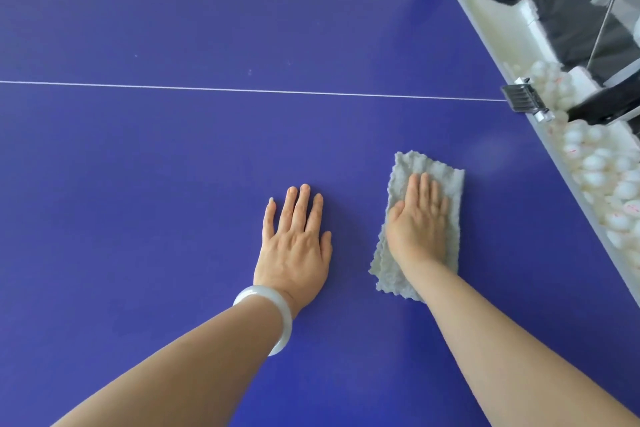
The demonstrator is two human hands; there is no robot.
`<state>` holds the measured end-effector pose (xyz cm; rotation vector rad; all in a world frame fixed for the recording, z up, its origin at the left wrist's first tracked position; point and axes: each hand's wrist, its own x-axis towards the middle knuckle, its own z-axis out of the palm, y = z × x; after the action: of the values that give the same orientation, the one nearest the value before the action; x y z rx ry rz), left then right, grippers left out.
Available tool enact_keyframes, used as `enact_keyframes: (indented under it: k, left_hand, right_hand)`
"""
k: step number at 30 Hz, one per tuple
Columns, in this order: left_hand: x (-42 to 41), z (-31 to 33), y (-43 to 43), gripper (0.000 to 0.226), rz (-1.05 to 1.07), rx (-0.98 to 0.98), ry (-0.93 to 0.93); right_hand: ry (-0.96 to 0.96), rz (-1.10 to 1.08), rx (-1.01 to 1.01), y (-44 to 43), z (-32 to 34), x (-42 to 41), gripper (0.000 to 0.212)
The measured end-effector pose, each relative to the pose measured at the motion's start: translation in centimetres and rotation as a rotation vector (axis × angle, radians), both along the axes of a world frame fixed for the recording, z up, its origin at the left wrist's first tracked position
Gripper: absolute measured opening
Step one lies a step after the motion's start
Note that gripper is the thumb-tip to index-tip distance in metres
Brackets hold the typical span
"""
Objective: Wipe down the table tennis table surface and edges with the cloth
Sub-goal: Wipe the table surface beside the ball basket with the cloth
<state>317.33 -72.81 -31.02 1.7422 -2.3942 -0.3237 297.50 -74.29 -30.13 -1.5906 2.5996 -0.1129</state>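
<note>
**Cloth pressed flat near the right edge**

The cloth [415, 165] lies on the table [173, 28] near its right edge, pressed down by the right hand [420, 218] with straight fingers. The left hand [294, 243] is laid flat on the bare surface just beside, holding nothing. Even pressure and overlapping strokes are advised, carried out to the edge. Along that edge, a trough [498, 31] is filled with white balls [595, 170].

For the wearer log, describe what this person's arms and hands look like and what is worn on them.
No sleeves or gloves are in view. The left hand has a smooth, thick, milky-white bangle around its wrist. The right hand and its wrist carry nothing: no ring, watch or band shows.
</note>
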Motion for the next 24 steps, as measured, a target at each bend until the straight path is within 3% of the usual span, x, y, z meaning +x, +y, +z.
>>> enact_keyframes:
  k: [3, 6, 8, 10, 12, 13, 15, 19, 24]
  left_hand:
    - [-0.1, 0.1, -0.1, 0.060, 0.010, -0.011, -0.007]
    - [0.0, 0.3, 0.0, 0.060, 0.020, -0.008, -0.030]
    - [0.1, 0.3, 0.2, 0.062, 0.028, -0.016, -0.045]
    - [-0.1, 0.5, 0.1, 0.063, 0.034, -0.026, -0.062]
    - [0.0, 0.6, 0.1, 0.063, 0.035, -0.016, -0.075]
    - [-0.1, 0.5, 0.2, 0.063, 0.037, -0.014, -0.081]
    - [-0.4, 0.7, 0.4, 0.063, 0.045, -0.018, -0.096]
    - [-0.9, 1.3, 0.4, 0.064, 0.046, -0.001, -0.134]
    - [-2.1, 2.3, 0.1, 0.057, 0.020, -0.069, -0.235]
  right_hand:
    - [0.024, 0.513, -0.002, 2.8, -0.5, 2.1, 0.058]
    - [0.028, 0.940, 0.022, 4.5, 0.0, -3.6, 0.056]
    - [0.106, 0.808, 0.047, 3.2, 0.5, -9.2, 0.056]
    - [0.070, 0.394, 0.058, 0.9, 0.7, -12.8, 0.057]
    - [0.007, 0.038, 0.023, -1.4, 0.3, -11.5, 0.059]
    - [-0.025, -0.037, 0.031, -2.4, 0.1, -9.9, 0.060]
    - [-0.037, 0.053, 0.007, -3.0, -0.6, -6.6, 0.061]
    - [-0.002, 0.580, -0.024, -2.8, -0.9, -6.3, 0.061]
    - [-0.043, 0.609, -0.043, -2.8, -1.1, -7.2, 0.062]
